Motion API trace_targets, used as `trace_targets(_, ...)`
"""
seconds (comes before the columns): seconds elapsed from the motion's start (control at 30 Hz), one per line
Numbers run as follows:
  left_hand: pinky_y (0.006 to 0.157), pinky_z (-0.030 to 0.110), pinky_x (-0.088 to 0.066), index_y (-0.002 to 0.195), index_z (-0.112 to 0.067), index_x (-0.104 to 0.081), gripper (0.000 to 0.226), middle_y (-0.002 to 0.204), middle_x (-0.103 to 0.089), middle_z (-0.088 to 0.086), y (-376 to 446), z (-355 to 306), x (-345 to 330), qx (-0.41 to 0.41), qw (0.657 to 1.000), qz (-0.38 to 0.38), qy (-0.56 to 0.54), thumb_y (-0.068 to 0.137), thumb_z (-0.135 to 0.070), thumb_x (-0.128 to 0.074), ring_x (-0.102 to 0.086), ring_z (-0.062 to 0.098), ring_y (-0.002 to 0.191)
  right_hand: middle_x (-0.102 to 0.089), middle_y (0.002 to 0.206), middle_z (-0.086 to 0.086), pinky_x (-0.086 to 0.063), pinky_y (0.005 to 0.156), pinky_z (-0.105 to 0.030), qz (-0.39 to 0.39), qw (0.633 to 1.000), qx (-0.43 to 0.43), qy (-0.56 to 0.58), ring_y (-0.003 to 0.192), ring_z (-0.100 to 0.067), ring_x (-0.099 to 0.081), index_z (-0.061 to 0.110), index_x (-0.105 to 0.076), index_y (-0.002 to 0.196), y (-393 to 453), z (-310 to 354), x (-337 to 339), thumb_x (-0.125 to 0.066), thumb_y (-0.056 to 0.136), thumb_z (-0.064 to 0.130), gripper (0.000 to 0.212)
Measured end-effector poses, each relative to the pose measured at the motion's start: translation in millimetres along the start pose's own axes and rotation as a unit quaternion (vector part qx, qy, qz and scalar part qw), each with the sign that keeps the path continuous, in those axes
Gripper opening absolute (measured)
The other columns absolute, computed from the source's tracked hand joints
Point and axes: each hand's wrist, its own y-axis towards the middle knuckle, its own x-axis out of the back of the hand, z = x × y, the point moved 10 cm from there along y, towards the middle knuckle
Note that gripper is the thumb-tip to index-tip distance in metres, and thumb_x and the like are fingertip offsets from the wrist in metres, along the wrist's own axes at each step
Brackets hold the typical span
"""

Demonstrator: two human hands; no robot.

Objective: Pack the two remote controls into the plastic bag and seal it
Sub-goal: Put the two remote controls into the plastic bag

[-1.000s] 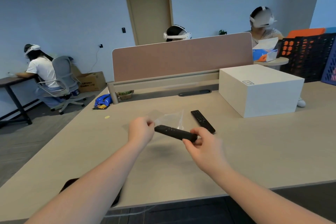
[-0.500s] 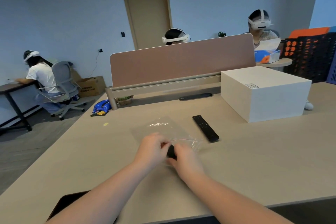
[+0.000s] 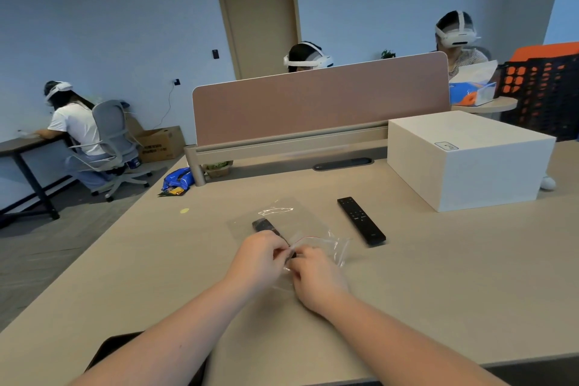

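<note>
Plastic bag (image 3: 300,222) pinched by both hands | second remote (image 3: 361,220) right, apart

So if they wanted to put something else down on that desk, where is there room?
Bare desk runs right of the loose remote, below the white box, and left of the plastic bag. It is crowded where both hands work the bag.

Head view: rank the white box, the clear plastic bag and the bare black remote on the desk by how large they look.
1. White cardboard box, clearly largest.
2. Clear plastic bag, partly hidden by hands.
3. Bare black remote control, smallest; the box sits farther away, so the order holds.
</note>
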Motion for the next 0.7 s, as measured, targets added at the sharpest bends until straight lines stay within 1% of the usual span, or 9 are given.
trace_targets(0.1, 0.057, 0.014, -0.030, 0.081, -0.013, -0.072, 0.014, 0.074, -0.054, -0.006, 0, 3, -1, -0.001, 1.000, -0.002, 0.001, 0.085, -0.018, -0.059, -0.052, 0.013, 0.077, -0.053, 0.131, -0.003, -0.047, 0.091, -0.040, 0.029, 0.999, 0.026, -0.014, 0.119, -0.028, -0.043, 0.015, -0.060, 0.117, 7, 3, -9, -0.041, 0.090, 0.015, 0.034)
trace_targets(0.2, 0.060, 0.014, -0.029, 0.083, -0.013, -0.072, 0.013, 0.077, -0.060, -0.001, -1, 5, -1, -0.003, 1.000, -0.003, -0.001, 0.085, -0.018, -0.059, -0.055, 0.016, 0.080, -0.056, 0.129, -0.004, -0.046, 0.096, -0.041, 0.055, 0.997, 0.035, -0.037, 0.123, -0.027, -0.041, 0.012, -0.057, 0.119, 15, 6, -15, -0.041, 0.089, 0.011, 0.034)
trace_targets(0.27, 0.064, 0.016, -0.028, 0.086, -0.012, -0.072, 0.013, 0.085, -0.068, 0.005, -2, 5, 0, -0.004, 1.000, -0.007, -0.002, 0.085, -0.018, -0.060, -0.059, 0.019, 0.086, -0.054, 0.130, -0.006, -0.044, 0.097, -0.041, 0.072, 0.995, 0.037, -0.057, 0.125, -0.027, -0.039, 0.009, -0.056, 0.119, 19, 9, -18, -0.041, 0.088, 0.010, 0.034)
trace_targets(0.37, 0.062, 0.015, -0.026, 0.086, -0.012, -0.072, 0.015, 0.088, -0.069, 0.006, -2, 8, 4, 0.001, 1.000, -0.017, 0.000, 0.087, -0.018, -0.059, -0.059, 0.019, 0.087, -0.053, 0.132, -0.006, -0.042, 0.098, -0.041, 0.066, 0.995, 0.031, -0.075, 0.125, -0.027, -0.039, 0.009, -0.056, 0.119, 19, 10, -16, -0.041, 0.088, 0.011, 0.034)
trace_targets(0.47, 0.063, 0.016, -0.027, 0.085, -0.011, -0.072, 0.015, 0.087, -0.069, 0.006, -3, 9, 6, 0.004, 1.000, -0.019, 0.003, 0.087, -0.017, -0.058, -0.059, 0.020, 0.087, -0.059, 0.123, -0.007, -0.047, 0.094, -0.039, 0.010, 0.999, 0.038, -0.033, 0.114, -0.030, -0.048, 0.008, -0.061, 0.108, 10, 2, -4, -0.042, 0.085, 0.010, 0.030)
trace_targets(0.53, 0.064, 0.019, -0.029, 0.083, -0.011, -0.072, 0.016, 0.086, -0.070, 0.006, -3, 9, 7, 0.008, 1.000, -0.020, 0.004, 0.087, -0.018, -0.058, -0.060, 0.021, 0.086, -0.069, 0.109, -0.007, -0.052, 0.087, -0.036, -0.079, 0.995, 0.053, 0.016, 0.102, -0.029, -0.059, 0.011, -0.067, 0.101, -2, -8, 21, -0.043, 0.082, 0.012, 0.031)
trace_targets(0.6, 0.065, 0.022, -0.032, 0.083, -0.013, -0.072, 0.016, 0.086, -0.071, 0.005, -3, 11, 7, 0.015, 1.000, -0.019, 0.008, 0.087, -0.020, -0.057, -0.059, 0.020, 0.082, -0.075, 0.088, -0.004, -0.058, 0.070, -0.031, -0.192, 0.979, 0.060, 0.020, 0.085, -0.027, -0.067, 0.012, -0.072, 0.093, -17, -26, 53, -0.045, 0.075, 0.014, 0.032)
trace_targets(0.63, 0.066, 0.023, -0.034, 0.084, -0.014, -0.071, 0.016, 0.086, -0.071, 0.004, -3, 12, 6, 0.019, 1.000, -0.017, 0.010, 0.088, -0.021, -0.057, -0.059, 0.019, 0.081, -0.074, 0.083, -0.003, -0.058, 0.065, -0.032, -0.230, 0.972, 0.047, 0.011, 0.080, -0.027, -0.067, 0.012, -0.072, 0.092, -24, -39, 64, -0.046, 0.073, 0.012, 0.032)
trace_targets(0.7, 0.067, 0.027, -0.041, 0.087, -0.017, -0.066, 0.012, 0.087, -0.071, 0.001, -3, 12, 6, 0.026, 0.999, -0.017, 0.004, 0.088, -0.020, -0.055, -0.061, 0.021, 0.083, -0.069, 0.093, -0.005, -0.057, 0.067, -0.039, -0.237, 0.971, -0.029, 0.006, 0.089, -0.031, -0.062, 0.013, -0.068, 0.102, -30, -73, 75, -0.045, 0.080, 0.012, 0.031)
